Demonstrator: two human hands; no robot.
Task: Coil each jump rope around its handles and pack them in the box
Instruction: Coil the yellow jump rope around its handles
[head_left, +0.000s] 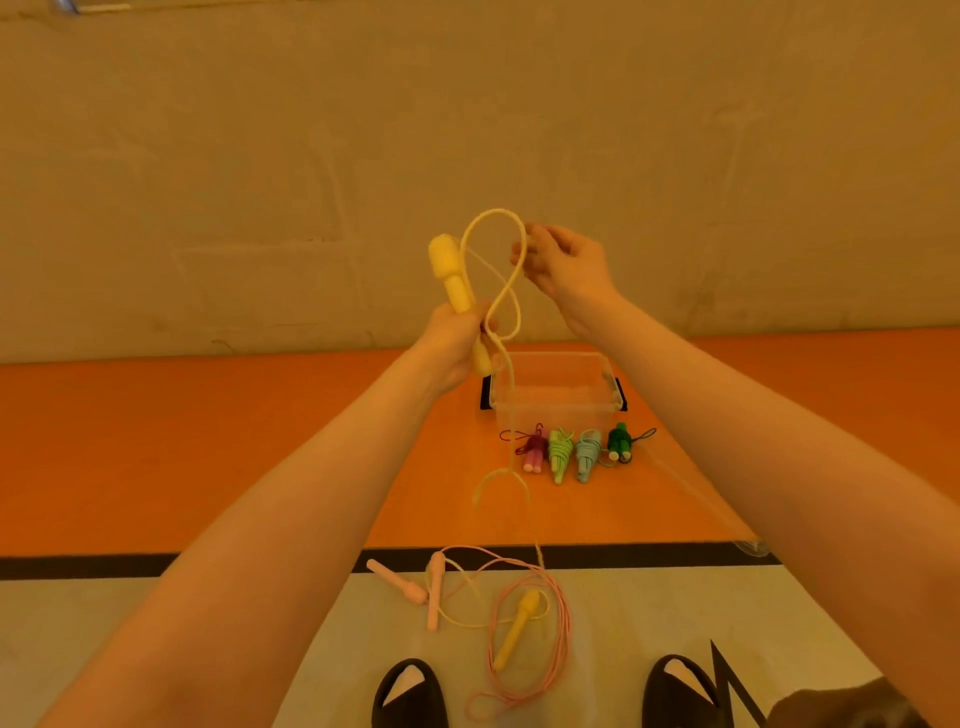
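Note:
My left hand (453, 343) grips a yellow jump-rope handle (453, 283) held upright at chest height. My right hand (563, 265) pinches the yellow rope (506, 291), which forms a loop between the hands and hangs down to the floor. The rope's second yellow handle (517, 626) lies on the floor near my feet. A pink jump rope (550, 639) lies loose on the floor, its two handles (397, 581) to the left. A clear plastic box (556, 395) stands on the orange floor. Several coiled ropes, dark pink (535, 451), light green (560, 453), pale blue (588, 452) and dark green (620, 441), lie in a row before it.
A beige wall (467, 130) rises behind the orange floor. A black line (83, 565) separates the orange floor from the pale floor where I stand. My two black shoes (410, 693) are at the bottom edge.

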